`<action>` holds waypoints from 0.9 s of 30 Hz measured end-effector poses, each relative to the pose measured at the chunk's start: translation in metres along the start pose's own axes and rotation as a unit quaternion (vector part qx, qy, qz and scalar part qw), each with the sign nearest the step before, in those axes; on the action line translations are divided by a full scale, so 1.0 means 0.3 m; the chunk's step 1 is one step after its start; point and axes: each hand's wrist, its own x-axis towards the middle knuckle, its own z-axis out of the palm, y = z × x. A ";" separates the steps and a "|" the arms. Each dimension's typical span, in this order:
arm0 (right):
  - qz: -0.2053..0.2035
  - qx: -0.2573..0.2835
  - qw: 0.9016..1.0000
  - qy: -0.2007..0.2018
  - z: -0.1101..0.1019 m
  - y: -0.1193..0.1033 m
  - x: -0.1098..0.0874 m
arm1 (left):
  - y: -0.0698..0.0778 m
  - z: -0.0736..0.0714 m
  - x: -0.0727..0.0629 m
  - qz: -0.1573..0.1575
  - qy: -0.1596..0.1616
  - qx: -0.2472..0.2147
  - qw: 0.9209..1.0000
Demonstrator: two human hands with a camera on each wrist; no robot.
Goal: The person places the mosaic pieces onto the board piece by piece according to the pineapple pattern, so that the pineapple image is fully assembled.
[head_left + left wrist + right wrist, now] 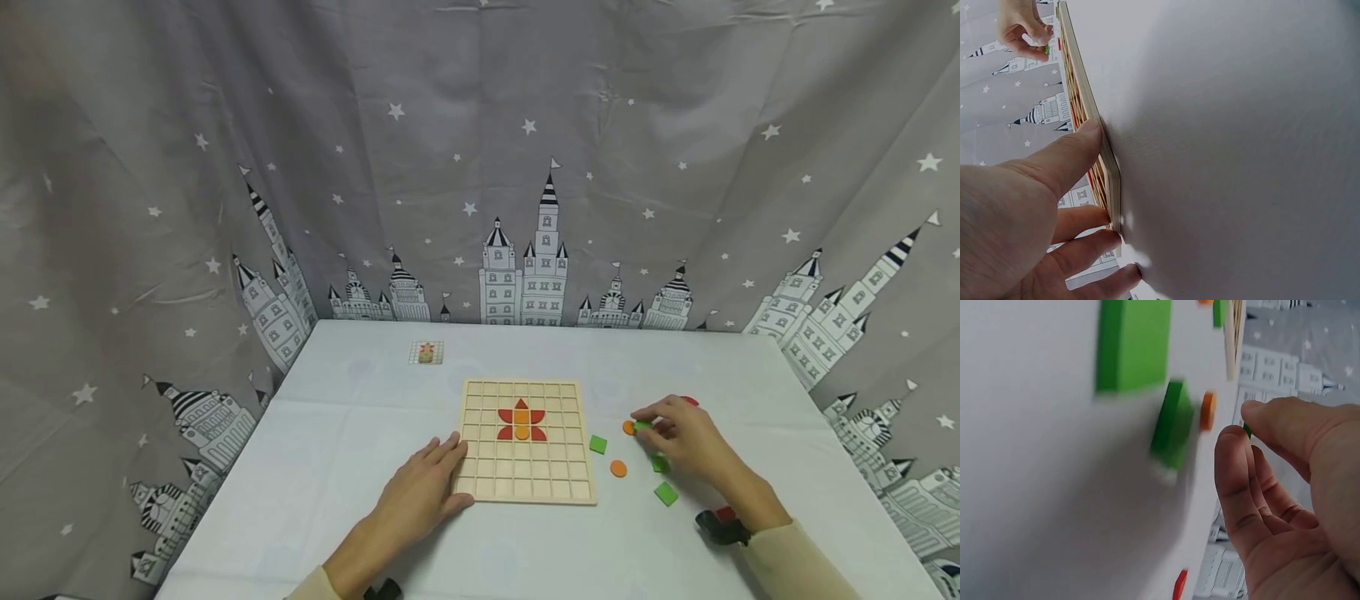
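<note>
A square wooden grid board lies on the table. On it, red pieces and orange pieces form a flower-like pattern. My left hand rests at the board's near left corner, thumb against the near edge and fingers along the left side. To the right of the board, my right hand pinches a small green tile between thumb and fingertip, mostly hidden by the fingers. Around that hand lie green square tiles, orange discs and a partly hidden red piece.
A small pattern card lies behind the board to the left. Another green tile sits beside the board's right edge. Behind the white table hangs a grey curtain printed with castles and stars.
</note>
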 end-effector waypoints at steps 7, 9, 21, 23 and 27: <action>-0.053 0.020 0.998 -0.001 0.031 -0.088 0.029 | -0.005 -0.001 0.000 -0.004 -0.003 0.001 1.000; -0.059 0.026 0.998 -0.011 0.041 -0.114 0.041 | -0.005 -0.001 -0.001 -0.003 -0.003 0.000 1.000; -0.117 0.064 0.987 -0.089 0.148 -0.263 0.111 | -0.007 0.005 -0.002 0.002 0.007 0.001 1.000; -0.145 0.069 0.983 -0.090 0.174 -0.282 0.119 | -0.006 0.006 -0.002 0.001 0.006 0.000 1.000; -0.187 0.073 0.976 -0.088 0.222 -0.316 0.134 | -0.005 0.010 -0.001 0.000 0.004 -0.002 1.000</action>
